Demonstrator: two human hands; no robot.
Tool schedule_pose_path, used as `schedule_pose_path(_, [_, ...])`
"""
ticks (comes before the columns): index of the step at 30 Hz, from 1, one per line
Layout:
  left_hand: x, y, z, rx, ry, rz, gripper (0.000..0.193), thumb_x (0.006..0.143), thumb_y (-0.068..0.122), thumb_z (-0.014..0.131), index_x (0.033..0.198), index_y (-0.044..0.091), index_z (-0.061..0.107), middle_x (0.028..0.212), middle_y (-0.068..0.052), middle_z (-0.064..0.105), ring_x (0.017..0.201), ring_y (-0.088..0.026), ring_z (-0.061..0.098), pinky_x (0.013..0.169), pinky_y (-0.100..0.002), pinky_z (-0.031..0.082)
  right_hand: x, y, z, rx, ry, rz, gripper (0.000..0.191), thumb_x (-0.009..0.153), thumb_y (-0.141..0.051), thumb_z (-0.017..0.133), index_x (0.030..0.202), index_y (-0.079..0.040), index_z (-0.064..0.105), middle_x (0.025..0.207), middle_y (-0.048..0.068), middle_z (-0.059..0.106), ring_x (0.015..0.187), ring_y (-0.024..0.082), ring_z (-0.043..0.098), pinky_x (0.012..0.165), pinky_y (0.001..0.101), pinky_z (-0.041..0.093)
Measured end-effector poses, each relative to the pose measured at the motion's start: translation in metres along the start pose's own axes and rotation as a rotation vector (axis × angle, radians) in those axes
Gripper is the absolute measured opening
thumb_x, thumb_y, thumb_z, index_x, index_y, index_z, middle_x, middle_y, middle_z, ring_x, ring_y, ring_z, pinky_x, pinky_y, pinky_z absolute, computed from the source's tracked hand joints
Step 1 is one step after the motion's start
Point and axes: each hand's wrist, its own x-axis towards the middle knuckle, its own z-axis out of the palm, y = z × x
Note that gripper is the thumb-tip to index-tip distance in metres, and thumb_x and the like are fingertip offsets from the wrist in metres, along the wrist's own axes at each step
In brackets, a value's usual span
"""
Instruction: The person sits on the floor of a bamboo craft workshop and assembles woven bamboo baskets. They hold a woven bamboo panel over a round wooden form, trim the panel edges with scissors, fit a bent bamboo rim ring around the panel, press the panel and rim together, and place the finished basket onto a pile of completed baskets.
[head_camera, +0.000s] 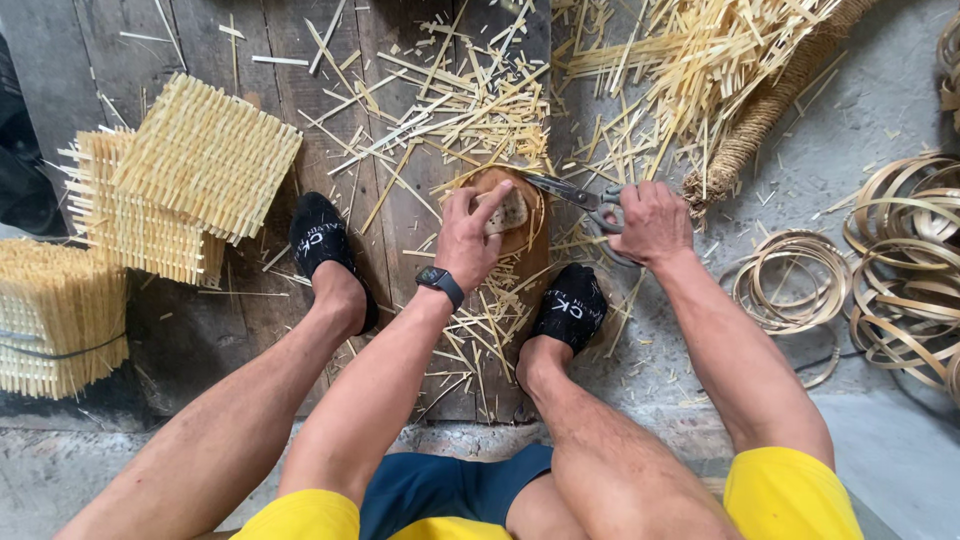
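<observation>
Scissors (578, 194) lie gripped in the right hand (652, 220), fingers curled shut through the handles, blades pointing left over a wooden block (530, 250) between the person's feet. The left hand (468, 235) pinches a small pale piece (510, 212) against that block, fingers closed on it. Cut bamboo strips (470, 110) litter the planks; woven squares (190, 170) sit left, coiled bands (900, 260) right.

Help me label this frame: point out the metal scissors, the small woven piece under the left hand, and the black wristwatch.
Metal scissors (565, 190), head view, on the blades.
Small woven piece (512, 213), head view, on its exposed face.
Black wristwatch (438, 279), head view, on its screen.
</observation>
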Motion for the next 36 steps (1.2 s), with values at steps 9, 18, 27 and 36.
schedule_pose_path(9, [0.007, -0.001, -0.002, -0.041, -0.104, 0.010, 0.073, 0.072, -0.002, 0.075, 0.134, 0.036, 0.066, 0.148, -0.021, 0.044, 0.130, -0.038, 0.049, 0.108, -0.045, 0.049, 0.005, -0.006, 0.007, -0.112, -0.142, 0.037, 0.018, 0.083, -0.021, 0.068, 0.086, -0.006, 0.058, 0.079, 0.011, 0.058, 0.070, 0.020, 0.056, 0.056, 0.0349, 0.051])
schedule_pose_path(18, [0.004, 0.011, 0.012, 0.035, 0.027, -0.024, 0.065, 0.068, 0.023, 0.086, 0.131, 0.031, 0.069, 0.136, -0.024, 0.046, 0.128, -0.045, 0.042, 0.110, -0.055, 0.041, 0.009, -0.006, -0.018, -0.053, 0.035, -0.021, 0.058, 0.070, -0.052, 0.080, 0.090, -0.002, 0.059, 0.087, 0.014, 0.059, 0.082, 0.028, 0.061, 0.073, 0.0403, 0.053])
schedule_pose_path(27, [0.003, -0.002, -0.004, 0.103, -0.154, 0.236, 0.064, 0.062, 0.016, 0.080, 0.122, 0.035, 0.072, 0.150, -0.014, 0.048, 0.141, -0.040, 0.045, 0.121, -0.047, 0.043, 0.007, -0.007, 0.006, -0.057, -0.172, 0.020, 0.019, 0.087, -0.024, 0.072, 0.091, -0.011, 0.059, 0.085, 0.008, 0.060, 0.078, 0.020, 0.062, 0.067, 0.0358, 0.054])
schedule_pose_path(36, [-0.018, 0.016, 0.021, -0.031, 0.110, -0.008, 0.074, 0.068, 0.012, 0.088, 0.135, 0.031, 0.064, 0.156, -0.022, 0.032, 0.143, -0.047, 0.037, 0.116, -0.050, 0.041, 0.001, -0.008, -0.003, -0.055, -0.012, -0.059, 0.053, 0.068, -0.047, 0.077, 0.086, 0.001, 0.062, 0.077, 0.015, 0.059, 0.070, 0.026, 0.058, 0.063, 0.0387, 0.052])
